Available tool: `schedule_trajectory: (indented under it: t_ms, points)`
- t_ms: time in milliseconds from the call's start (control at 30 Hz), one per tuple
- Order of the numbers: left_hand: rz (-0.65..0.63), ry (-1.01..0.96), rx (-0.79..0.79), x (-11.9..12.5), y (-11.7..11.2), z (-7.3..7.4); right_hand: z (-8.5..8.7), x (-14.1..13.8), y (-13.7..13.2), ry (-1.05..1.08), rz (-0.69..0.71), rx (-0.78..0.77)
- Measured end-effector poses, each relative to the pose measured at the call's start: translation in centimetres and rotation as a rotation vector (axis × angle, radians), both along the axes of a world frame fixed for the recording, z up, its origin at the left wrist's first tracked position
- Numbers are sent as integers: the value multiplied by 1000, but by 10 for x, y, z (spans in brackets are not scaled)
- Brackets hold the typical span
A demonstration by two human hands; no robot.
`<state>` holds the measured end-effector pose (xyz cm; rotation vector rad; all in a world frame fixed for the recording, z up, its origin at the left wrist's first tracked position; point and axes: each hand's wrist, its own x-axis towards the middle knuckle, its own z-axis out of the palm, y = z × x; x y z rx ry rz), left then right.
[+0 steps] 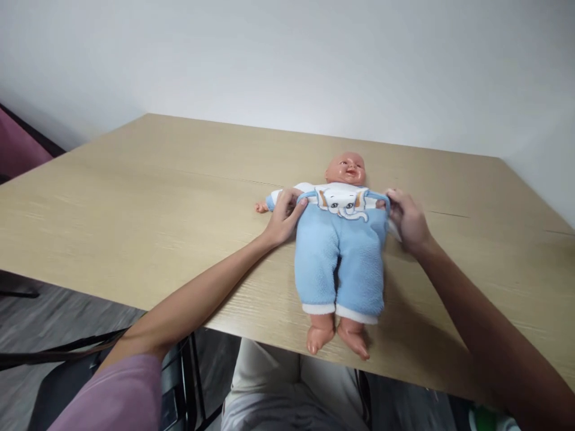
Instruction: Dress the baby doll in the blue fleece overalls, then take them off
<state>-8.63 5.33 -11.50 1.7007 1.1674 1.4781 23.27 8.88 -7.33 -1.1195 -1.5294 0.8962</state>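
Note:
A baby doll (345, 170) lies on its back on the table, head toward the wall and bare feet near the front edge. It wears a white top with a blue cuff and light blue fleece overalls (317, 257) with an elephant face on the bib. At the waist's left side, my left hand (285, 215) is closed on the edge of the overalls, thumb on top. My right hand (408, 220) pinches the blue strap on the other side and holds it outward. One doll arm sticks out to the left; the other is mostly hidden by my right hand.
The wooden table (157, 209) reaches back to a white wall (287, 66). A black chair (67, 383) stands at the lower left, below the table edge. Something pink with a dark border (20, 146) is at the far left.

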Motion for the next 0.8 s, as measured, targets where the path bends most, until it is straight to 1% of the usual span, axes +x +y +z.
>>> schedule_trajectory:
  t_ms: [67, 100, 167, 200, 267, 333, 400, 500, 600, 700, 800]
  points:
    - [38, 71, 96, -3, -2, -1, 23, -18, 12, -165, -4, 68]
    - [54, 118, 135, -5, -2, -2, 33, -30, 18, -254, 17, 95]
    - [81, 205, 187, -8, -3, -3, 47, -57, 33, -378, 126, 139]
    - [88, 232, 206, -10, -4, -3, 50, -71, 42, -436, 210, 167]
    - [78, 249, 250, -13, -3, -6, 48, -98, 60, -538, 397, 209]
    - [42, 235, 286, -14, -3, -9, 39, -121, 77, -645, 576, 237]
    - [8, 223, 298, -14, -1, -11, 28, -139, 89, -758, 671, 279]
    - [-2, 239, 265, -12, 0, -13, 18, -155, 95, -917, 668, 343]
    - [-19, 242, 242, -12, 1, -13, 18, -159, 88, -992, 640, 393]
    - [-15, 241, 242, -12, -1, -11, 23, -154, 76, -960, 570, 388]
    - [6, 269, 215, -11, -3, -10, 26, -145, 68, -851, 456, 359]
